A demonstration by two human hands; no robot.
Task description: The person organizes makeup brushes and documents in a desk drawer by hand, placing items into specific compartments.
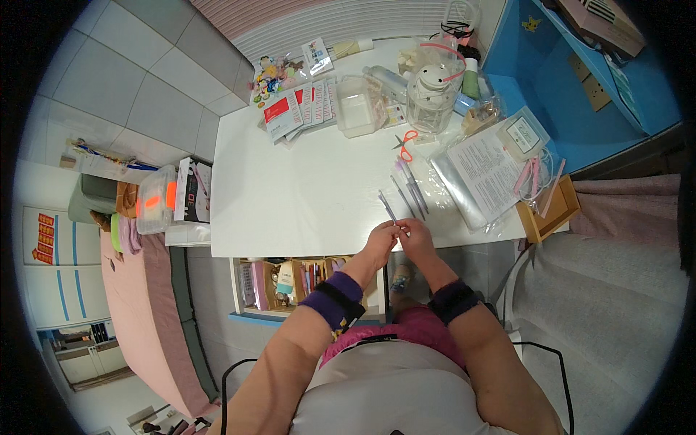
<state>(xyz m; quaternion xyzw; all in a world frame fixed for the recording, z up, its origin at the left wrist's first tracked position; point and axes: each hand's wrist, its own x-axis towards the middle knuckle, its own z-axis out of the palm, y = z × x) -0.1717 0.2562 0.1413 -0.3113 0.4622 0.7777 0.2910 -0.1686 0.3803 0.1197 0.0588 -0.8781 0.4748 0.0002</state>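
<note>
My left hand (pixel 382 237) and my right hand (pixel 414 238) meet at the fingertips over the desk's front edge. Between them they pinch slim pen-like sticks (pixel 387 205), whose far ends point up the desk. Exactly how many sticks are held cannot be made out. Just right of my fingers, another slim stick (pixel 402 197) and several pens with pale purple parts (pixel 414 187) lie on the white desk (pixel 293 196). Beyond the pens rest scissors with orange handles (pixel 406 153), their blades apart.
An open drawer (pixel 237 283) of stationery juts out below the desk, left of my body. Flat packets (pixel 283 115), a clear plastic box (pixel 354 106) and a clear canister (pixel 429 109) stand along the back. A bagged printed sheet (pixel 478 171) and a wooden tray (pixel 563 209) are at right.
</note>
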